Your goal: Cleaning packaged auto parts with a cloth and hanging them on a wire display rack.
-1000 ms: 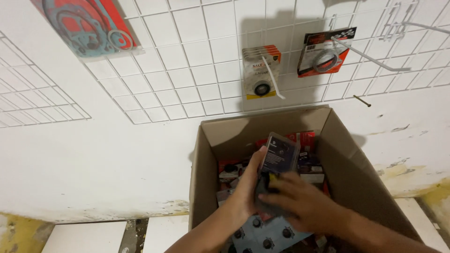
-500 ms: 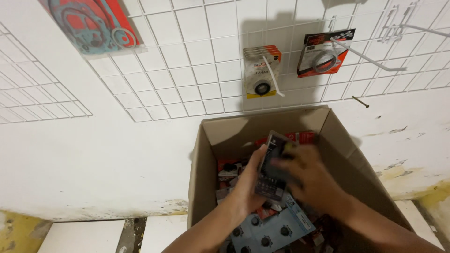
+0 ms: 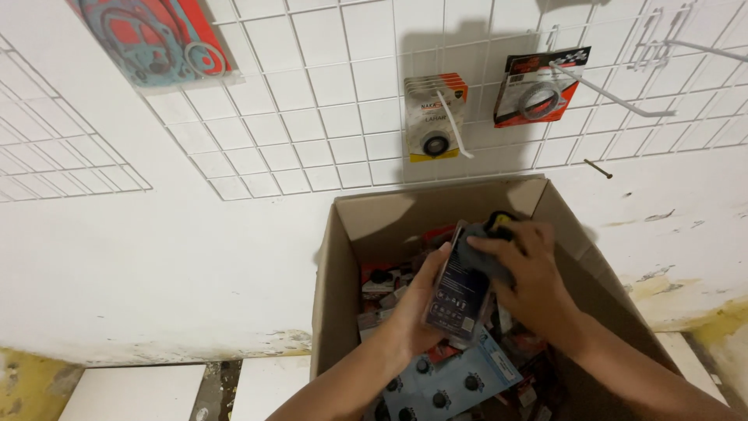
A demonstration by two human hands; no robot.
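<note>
Both hands, left hand [image 3: 417, 308] and right hand [image 3: 530, 284], clasp the dark packet [image 3: 461, 288] (over the box [image 3: 343, 265]).

Both hands working over open cardboard box [image 3: 351, 257], lower centre of frame. Left hand [image 3: 417, 308] cupping a stack of dark flat packets [image 3: 460, 292] from below; right hand [image 3: 526, 277] gripping the stack's upper end. Box sitting against white wall, wire grid [image 3: 312, 117] hanging above, carded packages [image 3: 432, 117] dangling from hooks upper centre.
</note>
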